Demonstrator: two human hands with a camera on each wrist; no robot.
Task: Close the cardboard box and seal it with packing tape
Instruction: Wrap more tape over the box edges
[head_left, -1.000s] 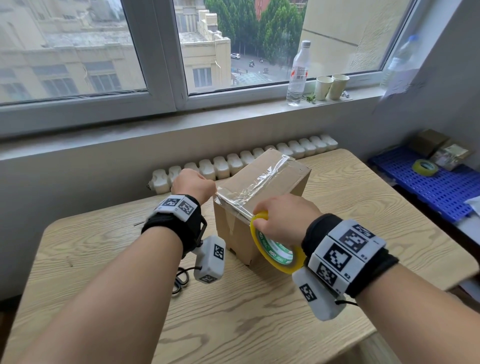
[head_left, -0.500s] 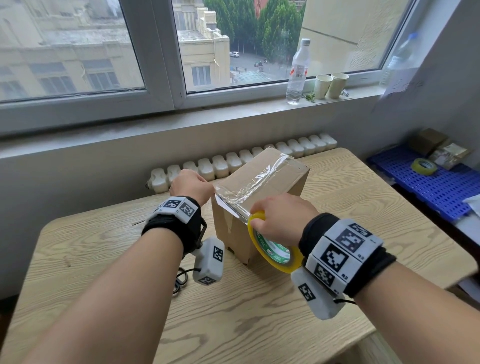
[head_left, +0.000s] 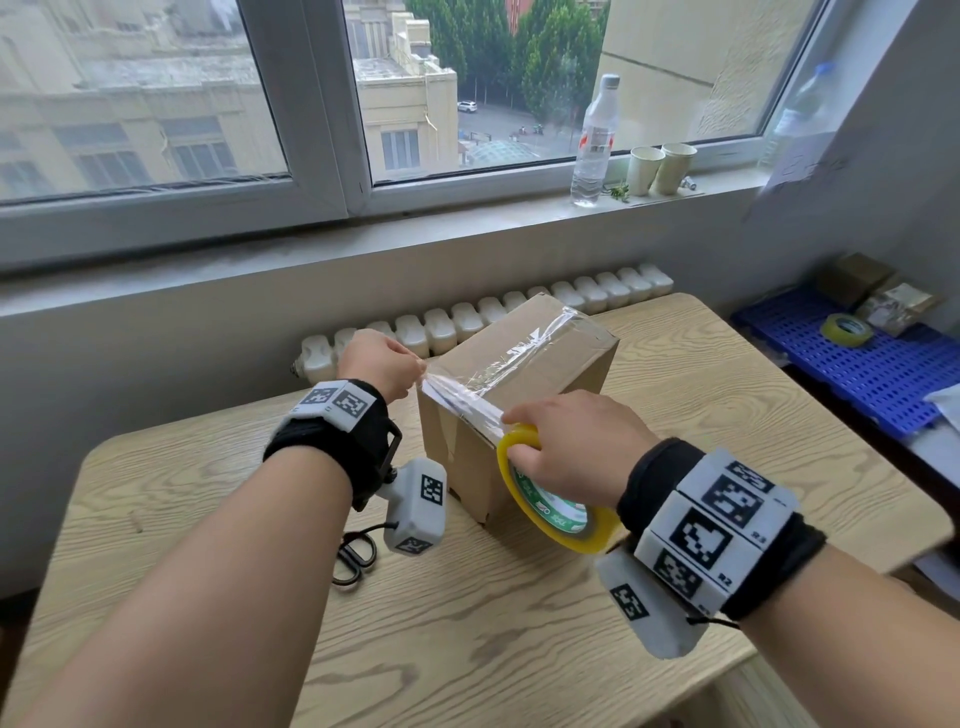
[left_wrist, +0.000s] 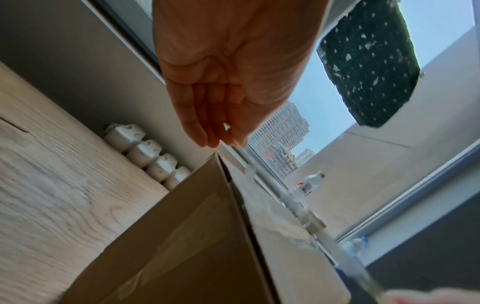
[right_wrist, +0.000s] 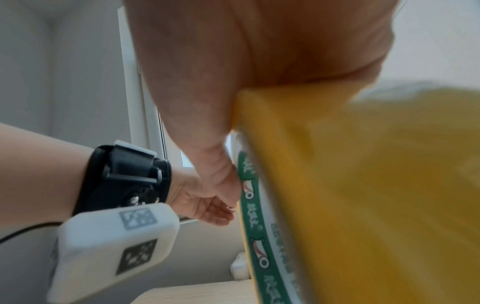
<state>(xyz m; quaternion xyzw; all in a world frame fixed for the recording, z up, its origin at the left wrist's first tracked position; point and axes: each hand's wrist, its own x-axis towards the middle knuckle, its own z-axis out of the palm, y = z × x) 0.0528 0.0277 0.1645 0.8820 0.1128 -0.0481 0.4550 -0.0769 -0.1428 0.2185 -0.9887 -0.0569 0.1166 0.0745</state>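
Note:
A closed brown cardboard box (head_left: 550, 374) stands on the wooden table (head_left: 467, 623), with a wrinkled strip of clear tape (head_left: 519, 353) running along its top. My right hand (head_left: 566, 447) grips the yellow tape roll (head_left: 550, 509) in front of the box's near face; the roll (right_wrist: 363, 195) fills the right wrist view. A stretch of clear tape (head_left: 462, 402) spans from the roll to the box's near top edge. My left hand (head_left: 384, 364) pinches that tape's edge at the box's near left corner; its fingertips (left_wrist: 215, 139) meet just above the corner (left_wrist: 215, 156).
Black scissors (head_left: 353, 558) lie on the table under my left wrist. A radiator (head_left: 519, 306) runs behind the box. A bottle (head_left: 595, 143) and two paper cups (head_left: 660, 169) stand on the windowsill. A blue rack (head_left: 872, 364) at right holds another tape roll (head_left: 847, 330) and small boxes.
Both hands stay at the box's near end; the left hand has shifted slightly along the tape edge, and the roll has barely moved.

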